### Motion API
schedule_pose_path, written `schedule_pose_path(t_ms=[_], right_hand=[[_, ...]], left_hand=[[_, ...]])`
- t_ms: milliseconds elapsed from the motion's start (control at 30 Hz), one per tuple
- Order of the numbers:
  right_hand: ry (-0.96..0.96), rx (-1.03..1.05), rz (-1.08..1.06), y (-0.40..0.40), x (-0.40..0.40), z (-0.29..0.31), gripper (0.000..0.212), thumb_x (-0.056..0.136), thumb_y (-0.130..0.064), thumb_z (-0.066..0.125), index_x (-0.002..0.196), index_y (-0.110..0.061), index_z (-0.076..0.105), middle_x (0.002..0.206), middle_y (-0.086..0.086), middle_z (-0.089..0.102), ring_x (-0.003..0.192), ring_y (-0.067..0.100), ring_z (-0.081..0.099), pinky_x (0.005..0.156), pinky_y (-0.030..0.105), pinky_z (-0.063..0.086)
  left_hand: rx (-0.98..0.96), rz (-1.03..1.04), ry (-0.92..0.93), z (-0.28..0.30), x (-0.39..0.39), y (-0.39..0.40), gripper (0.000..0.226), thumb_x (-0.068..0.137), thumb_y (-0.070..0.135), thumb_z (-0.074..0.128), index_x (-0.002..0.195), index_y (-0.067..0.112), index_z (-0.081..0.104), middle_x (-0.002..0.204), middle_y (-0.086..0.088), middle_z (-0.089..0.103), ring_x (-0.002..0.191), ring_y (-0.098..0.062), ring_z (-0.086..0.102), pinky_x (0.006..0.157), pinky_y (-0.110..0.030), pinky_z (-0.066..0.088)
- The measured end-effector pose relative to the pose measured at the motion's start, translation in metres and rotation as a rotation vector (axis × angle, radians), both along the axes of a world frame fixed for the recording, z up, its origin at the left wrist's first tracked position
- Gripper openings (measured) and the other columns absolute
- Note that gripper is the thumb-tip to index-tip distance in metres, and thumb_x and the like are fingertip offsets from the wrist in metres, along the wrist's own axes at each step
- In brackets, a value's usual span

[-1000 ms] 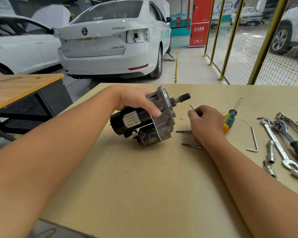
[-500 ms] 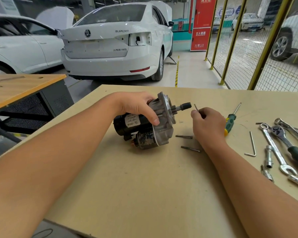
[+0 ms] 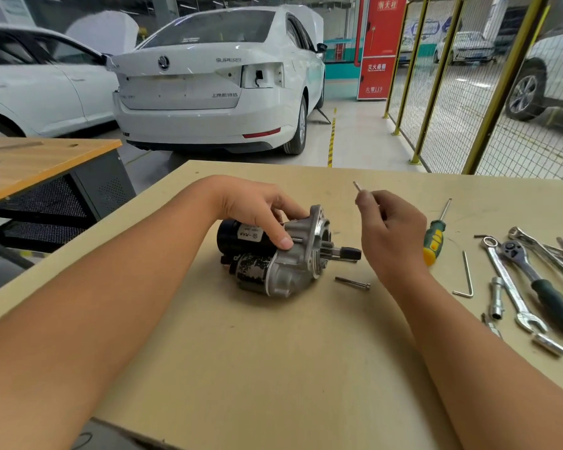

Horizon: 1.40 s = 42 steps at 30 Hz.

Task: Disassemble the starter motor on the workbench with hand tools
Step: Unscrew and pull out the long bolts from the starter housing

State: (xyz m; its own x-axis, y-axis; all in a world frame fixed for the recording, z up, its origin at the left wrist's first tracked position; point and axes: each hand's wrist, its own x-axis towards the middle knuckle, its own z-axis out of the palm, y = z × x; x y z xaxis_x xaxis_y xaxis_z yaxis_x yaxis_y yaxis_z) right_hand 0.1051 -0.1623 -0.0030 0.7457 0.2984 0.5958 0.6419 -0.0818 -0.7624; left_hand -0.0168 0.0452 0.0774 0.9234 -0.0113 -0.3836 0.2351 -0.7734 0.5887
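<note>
Left hand (image 3: 257,209): fingers curled over the starter motor (image 3: 273,251), mid-worktop (image 3: 273,368).
Right hand (image 3: 390,235): fingertips pinching a thin bolt (image 3: 357,186), raised.
Loose bolt (image 3: 352,282): beside the motor's nose.

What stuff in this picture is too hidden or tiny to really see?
All in the head view:
- Most of the thin metal rod: hidden inside the right hand pinching it.
- Top of the starter motor: covered by the left hand.
- Motor label: print too small.
- Tools at the right edge, by the ratchet: cut off.
</note>
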Motion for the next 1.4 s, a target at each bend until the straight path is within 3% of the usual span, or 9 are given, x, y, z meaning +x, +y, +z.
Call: schedule_pose_path(t_ms=[100,300,400,500,633,767,933,1167,1400], right_hand=[[0.02,-0.007,0.122,-0.007,-0.004,0.015,0.013,0.093,-0.021,0.063,0.082,-0.027,0.064,0.055,-0.01,0.054,0.048,0.004,0.044,0.046,0.013,0.033],[-0.057,-0.412,0.245,-0.038,-0.006,0.037,0.011,0.082,-0.028,0.071,0.071,-0.03,0.07,0.053,-0.014,0.058,0.046,0.005,0.048,0.049,0.023,0.035],[-0.047,-0.47,0.368,-0.037,-0.025,0.031,0.013,0.084,-0.025,0.073,0.072,-0.027,0.071,0.049,-0.016,0.056,0.044,0.003,0.047,0.045,0.015,0.031],[-0.096,-0.529,0.338,-0.021,-0.042,0.023,0.015,0.084,-0.024,0.072,0.07,-0.027,0.068,0.057,-0.021,0.06,0.053,0.004,0.056,0.048,0.016,0.04],[-0.007,-0.473,0.324,-0.018,-0.047,0.019,0.016,0.085,-0.022,0.073,0.07,-0.026,0.069,0.054,-0.021,0.058,0.051,0.006,0.054,0.059,0.04,0.058],[0.004,-0.455,0.329,-0.024,-0.052,0.018,0.016,0.084,-0.022,0.074,0.07,-0.027,0.069,0.056,-0.021,0.059,0.053,0.005,0.054,0.049,0.018,0.043],[-0.03,-0.467,0.331,-0.034,-0.051,0.023,0.014,0.082,-0.021,0.075,0.07,-0.027,0.072,0.051,-0.016,0.056,0.048,0.006,0.05,0.045,0.012,0.035],[0.101,-0.324,0.334,-0.043,-0.048,0.041,0.013,0.082,-0.018,0.074,0.07,-0.024,0.074,0.043,-0.011,0.052,0.036,0.004,0.042,0.037,0.011,0.029],[0.093,-0.398,0.271,-0.031,-0.063,0.021,0.015,0.082,-0.023,0.074,0.067,-0.024,0.071,0.049,-0.011,0.057,0.045,0.006,0.049,0.045,0.024,0.044]], left_hand=[[0.018,0.021,-0.057,-0.004,-0.009,0.002,0.058,0.085,0.036,0.079,0.141,0.039,0.062,0.138,0.007,0.068,0.134,-0.014,0.058,0.112,-0.035,0.043],[-0.053,0.135,-0.285,-0.023,-0.028,0.011,0.048,0.098,0.007,0.069,0.133,0.039,0.059,0.122,0.035,0.066,0.121,0.016,0.056,0.103,-0.005,0.038],[-0.169,0.208,-0.443,-0.04,-0.034,0.01,0.044,0.097,0.004,0.069,0.127,0.035,0.066,0.121,0.027,0.071,0.118,0.006,0.064,0.098,-0.01,0.045],[-0.205,0.251,-0.578,-0.055,-0.038,0.008,0.041,0.096,0.004,0.07,0.127,0.03,0.068,0.123,0.021,0.072,0.12,0.001,0.065,0.098,-0.014,0.048],[-0.233,0.26,-0.61,-0.058,-0.038,0.005,0.038,0.094,0.01,0.074,0.121,0.036,0.071,0.123,0.018,0.073,0.121,-0.002,0.065,0.1,-0.017,0.049],[-0.232,0.25,-0.631,-0.059,-0.038,0.0,0.037,0.093,0.012,0.076,0.118,0.038,0.072,0.12,0.019,0.074,0.119,0.0,0.066,0.098,-0.014,0.049],[-0.257,0.245,-0.655,-0.062,-0.04,-0.004,0.037,0.092,0.012,0.078,0.119,0.037,0.073,0.119,0.018,0.075,0.118,-0.001,0.067,0.1,-0.016,0.05],[-0.248,0.266,-0.681,-0.063,-0.042,-0.008,0.036,0.088,0.018,0.082,0.116,0.038,0.075,0.114,0.017,0.077,0.114,-0.001,0.069,0.098,-0.02,0.052],[-0.207,0.256,-0.832,-0.063,-0.044,-0.009,0.03,0.075,0.021,0.086,0.105,0.019,0.081,0.108,0.006,0.079,0.108,-0.012,0.073,0.097,-0.024,0.054]])
